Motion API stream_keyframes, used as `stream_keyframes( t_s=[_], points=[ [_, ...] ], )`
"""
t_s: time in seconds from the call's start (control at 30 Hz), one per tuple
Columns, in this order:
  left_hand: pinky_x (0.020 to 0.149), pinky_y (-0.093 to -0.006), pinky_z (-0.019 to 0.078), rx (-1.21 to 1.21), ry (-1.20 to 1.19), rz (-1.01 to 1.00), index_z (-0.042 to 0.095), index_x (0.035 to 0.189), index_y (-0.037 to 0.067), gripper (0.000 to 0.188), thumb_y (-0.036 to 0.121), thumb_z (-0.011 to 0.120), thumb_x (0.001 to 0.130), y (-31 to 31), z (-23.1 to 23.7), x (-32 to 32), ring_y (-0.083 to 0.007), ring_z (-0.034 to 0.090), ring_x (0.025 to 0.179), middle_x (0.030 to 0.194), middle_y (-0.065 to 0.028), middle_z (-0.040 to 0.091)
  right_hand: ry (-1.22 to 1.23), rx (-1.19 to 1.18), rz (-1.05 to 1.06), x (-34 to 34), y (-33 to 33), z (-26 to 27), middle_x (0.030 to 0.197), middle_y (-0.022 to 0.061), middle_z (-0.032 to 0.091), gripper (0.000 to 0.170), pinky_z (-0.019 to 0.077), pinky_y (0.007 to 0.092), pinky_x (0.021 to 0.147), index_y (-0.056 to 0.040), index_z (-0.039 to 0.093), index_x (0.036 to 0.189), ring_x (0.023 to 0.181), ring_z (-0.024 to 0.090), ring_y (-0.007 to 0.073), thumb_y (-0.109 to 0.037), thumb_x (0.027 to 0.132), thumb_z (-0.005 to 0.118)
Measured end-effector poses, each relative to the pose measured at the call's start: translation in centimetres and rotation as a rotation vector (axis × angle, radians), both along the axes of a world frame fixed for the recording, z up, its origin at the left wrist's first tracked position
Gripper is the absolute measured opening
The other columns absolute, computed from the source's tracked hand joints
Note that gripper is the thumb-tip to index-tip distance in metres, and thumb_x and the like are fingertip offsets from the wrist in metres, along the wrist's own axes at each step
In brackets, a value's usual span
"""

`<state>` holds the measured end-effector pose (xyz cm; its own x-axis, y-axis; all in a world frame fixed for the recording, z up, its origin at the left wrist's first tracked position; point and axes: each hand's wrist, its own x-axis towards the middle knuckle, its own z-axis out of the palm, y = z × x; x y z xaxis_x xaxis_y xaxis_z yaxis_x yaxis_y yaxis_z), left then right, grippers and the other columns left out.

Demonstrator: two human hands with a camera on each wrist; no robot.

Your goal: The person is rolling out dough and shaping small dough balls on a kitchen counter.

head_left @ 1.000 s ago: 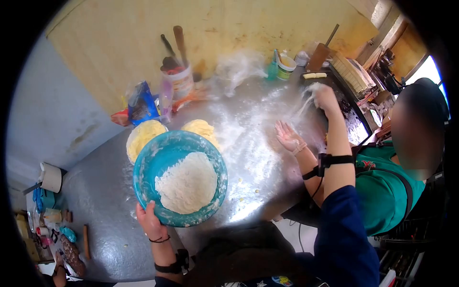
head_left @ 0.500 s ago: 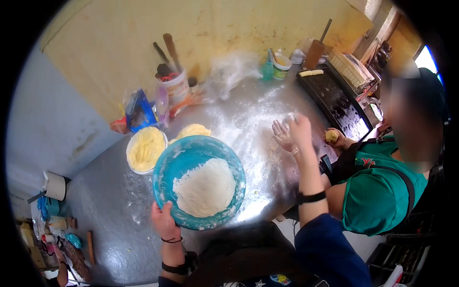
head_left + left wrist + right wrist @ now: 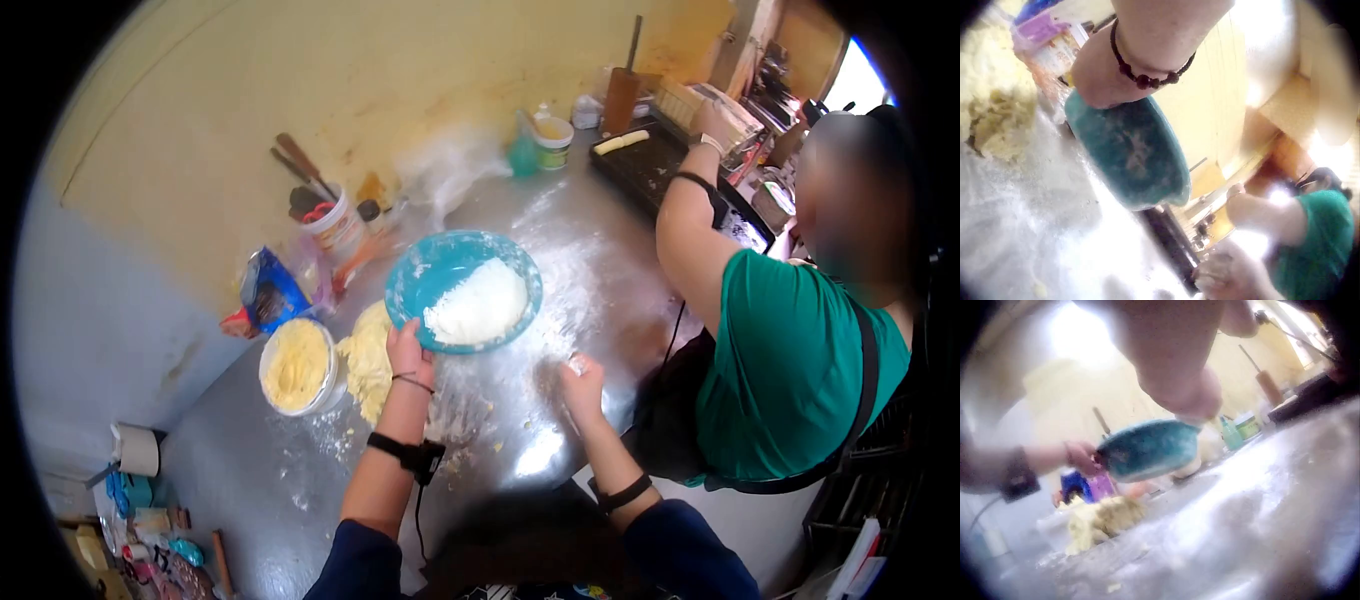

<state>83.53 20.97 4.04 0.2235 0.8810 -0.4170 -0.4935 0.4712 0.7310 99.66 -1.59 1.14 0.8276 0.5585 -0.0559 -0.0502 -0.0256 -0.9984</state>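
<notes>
The near rim of a teal bowl [image 3: 408, 290] is gripped by the left hand [image 3: 408, 350], with the fingers bent under it. The right hand [image 3: 582, 388] is held apart from the bowl, just to its near right, with its fingers curled in; whether any powder is pinched there cannot be told.

A mound of white powder [image 3: 480, 308] is shown inside the bowl by the head view only; in both wrist views the outer wall is seen, raised above the bench [image 3: 250, 490]. The opening is faced upward and tilted towards the head camera. The bowl is round, so no long axis of its own is had.

Dark beads [image 3: 1142, 81] are made out at the left wrist in the left wrist view. Yellow dough [image 3: 368, 362] is seen left of the left hand, beside a white tub [image 3: 334, 388]. Beyond the right hand, a green label [image 3: 552, 158] is borne by a small pot [image 3: 563, 132]; its writing cannot be read.
</notes>
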Motion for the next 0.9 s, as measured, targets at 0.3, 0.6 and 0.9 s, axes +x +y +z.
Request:
stream_keyframes(
  t_s=[0.3, 0.6, 0.9],
  points=[
    [0.087, -0.0362, 0.0495, -0.007, -0.024, -0.121, 0.047, 0.122, 0.007, 0.026, 0.012, 0.053, 0.097, 5.5, -8.0, 9.6, -0.0215, 0.059, 0.103, 0.115, -0.007, 0.058, 0.007, 0.116, -0.011, 1.3, -2.2, -3.4, 0.076, 0.0045, 0.062, 0.024, 0.0445, 0.0254, 0.055, -0.0018, 0.06, 0.102, 0.06, 0.056, 0.0103, 0.001, 0.079, 0.054],
    [0.086, -0.0328, 0.0514, 0.199, 0.244, -0.573, 0.056, 0.116, 0.003, 0.024, 0.018, 0.05, 0.098, -9.4, -6.8, -9.0, -0.016, 0.063, 0.09, 0.103, -0.0078, 0.063, 0.374, -0.041, 0.53, -0.5, 3.7, -0.6, 0.066, 0.0027, 0.056, 0.019, 0.0405, 0.0249, 0.051, -0.0034, 0.059, 0.085, 0.054, 0.051, 0.0099, -0.015, 0.098, 0.052],
    [0.077, -0.0293, 0.0538, -0.04, 0.393, -0.031, 0.057, 0.107, 0.003, 0.015, 0.013, 0.051, 0.098, -22.0, -9.6, -24.5, -0.0155, 0.063, 0.081, 0.094, -0.0093, 0.064, -0.719, -0.106, 0.835, -11.9, 14.6, -1.0, 0.124, 0.0153, 0.06, 0.045, 0.0457, 0.0395, 0.095, -0.0053, 0.057, 0.126, 0.111, 0.058, 0.0295, -0.019, 0.084, 0.064]
  ],
)
